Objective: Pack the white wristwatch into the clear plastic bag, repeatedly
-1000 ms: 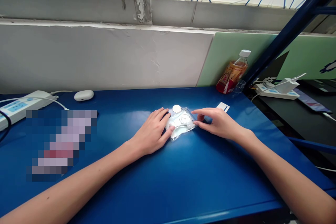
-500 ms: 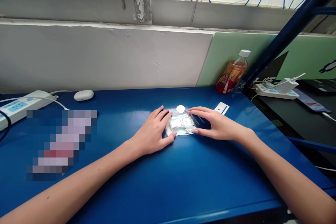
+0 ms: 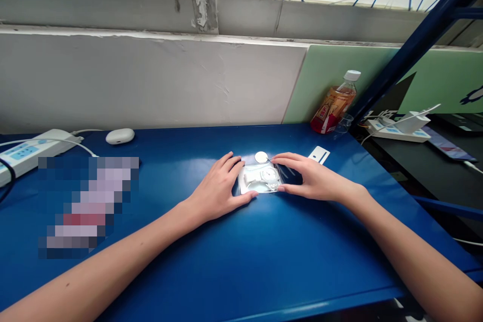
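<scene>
A small clear plastic pouch [image 3: 260, 181] with white round parts inside lies flat on the blue table [image 3: 241, 261]. My left hand [image 3: 217, 188] rests flat at the pouch's left edge, fingers stretched out and touching it. On the pouch's right edge rests my right hand [image 3: 313, 178], its fingers extended and its thumb at the near corner. A white round disc [image 3: 261, 157] sits just behind the pouch, between my fingertips.
A small white card [image 3: 319, 154] lies right of my right hand. An orange drink bottle [image 3: 334, 105] leans at the back right. A white earbud case [image 3: 119, 136] and a power strip [image 3: 26, 153] sit at the back left. A blurred patch covers something on the left.
The pouch, tilted and glaring a second ago, now lies flat and square between my hands. My right hand has shifted slightly onto its right edge. My left hand has barely moved.
</scene>
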Demonstrator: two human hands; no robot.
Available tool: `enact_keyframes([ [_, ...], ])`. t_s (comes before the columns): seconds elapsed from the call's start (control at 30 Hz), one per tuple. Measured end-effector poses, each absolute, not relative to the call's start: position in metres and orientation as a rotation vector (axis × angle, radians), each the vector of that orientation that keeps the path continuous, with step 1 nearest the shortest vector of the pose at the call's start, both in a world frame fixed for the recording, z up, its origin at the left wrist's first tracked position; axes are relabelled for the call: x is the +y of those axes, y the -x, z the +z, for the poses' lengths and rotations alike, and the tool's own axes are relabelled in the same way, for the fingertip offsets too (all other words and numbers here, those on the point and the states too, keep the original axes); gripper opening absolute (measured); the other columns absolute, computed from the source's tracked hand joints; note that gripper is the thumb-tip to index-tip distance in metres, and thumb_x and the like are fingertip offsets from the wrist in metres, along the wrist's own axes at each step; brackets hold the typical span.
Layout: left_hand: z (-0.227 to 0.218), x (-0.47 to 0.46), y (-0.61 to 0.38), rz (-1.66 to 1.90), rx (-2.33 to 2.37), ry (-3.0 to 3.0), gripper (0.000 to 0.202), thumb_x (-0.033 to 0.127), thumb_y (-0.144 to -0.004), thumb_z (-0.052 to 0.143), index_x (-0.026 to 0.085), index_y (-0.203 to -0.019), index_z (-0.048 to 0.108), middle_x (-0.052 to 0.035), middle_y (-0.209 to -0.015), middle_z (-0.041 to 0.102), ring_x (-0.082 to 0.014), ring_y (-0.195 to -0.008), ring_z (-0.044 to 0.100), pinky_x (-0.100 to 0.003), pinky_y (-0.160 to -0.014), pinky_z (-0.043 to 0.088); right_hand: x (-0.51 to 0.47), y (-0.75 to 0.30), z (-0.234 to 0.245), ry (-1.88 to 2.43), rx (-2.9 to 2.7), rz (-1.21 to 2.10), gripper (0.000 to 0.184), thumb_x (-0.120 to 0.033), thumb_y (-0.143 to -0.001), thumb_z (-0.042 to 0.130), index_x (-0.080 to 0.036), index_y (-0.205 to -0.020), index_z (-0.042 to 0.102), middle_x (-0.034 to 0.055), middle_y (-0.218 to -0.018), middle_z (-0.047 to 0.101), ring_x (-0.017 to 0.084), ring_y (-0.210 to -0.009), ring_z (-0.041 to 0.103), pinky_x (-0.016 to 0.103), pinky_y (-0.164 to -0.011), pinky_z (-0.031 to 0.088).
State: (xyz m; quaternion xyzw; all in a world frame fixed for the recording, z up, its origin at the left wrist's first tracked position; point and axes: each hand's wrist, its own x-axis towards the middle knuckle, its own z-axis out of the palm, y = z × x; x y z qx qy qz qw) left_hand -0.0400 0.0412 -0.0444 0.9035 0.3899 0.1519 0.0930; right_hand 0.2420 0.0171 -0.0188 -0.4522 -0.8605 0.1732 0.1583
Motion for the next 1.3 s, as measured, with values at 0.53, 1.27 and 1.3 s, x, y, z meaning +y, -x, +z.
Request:
enact_keyframes([
  [0.53,-0.0415,0.0417,0.0379,0.478,1.153,-2.631,0.078,0.066,-0.082,0.062,0.013,-0.137,0.053,-0.0176,-0.145,0.05,-0.0391,-0.141,0.036,-0.055,-0.114,0.035,0.0161,-0.2405,-0.0166,1.289,-2.446,0.502,0.061,-0.05,-0.086,0.066,-0.02,-0.137,0.054,0.0132,-0.142,0.055,0.03,-0.129,0.054,0.044,-0.108,0.046],
  [1.27,-0.0437,0.0398,0.0374,0.444,1.216,-2.701,0.081,0.07,-0.088,0.05,0.008,-0.14,0.048,-0.0187,-0.146,0.049,-0.0366,-0.14,0.039,-0.051,-0.114,0.036,0.0176,-0.2436,-0.014,1.333,-2.44,0.556,0.061,-0.056,-0.084,0.065,-0.023,-0.135,0.055,0.012,-0.137,0.057,0.031,-0.124,0.056,0.046,-0.105,0.048],
  [1.3,-0.0434,0.0397,0.0375,0.443,1.211,-2.71,0.08,0.069,-0.089,0.05,0.008,-0.14,0.048,-0.0189,-0.146,0.05,-0.0366,-0.14,0.039,-0.051,-0.114,0.036,0.0178,-0.244,-0.0143,1.333,-2.438,0.557,0.061,-0.056,-0.084,0.065,-0.023,-0.134,0.055,0.0119,-0.137,0.058,0.031,-0.124,0.057,0.046,-0.105,0.048],
])
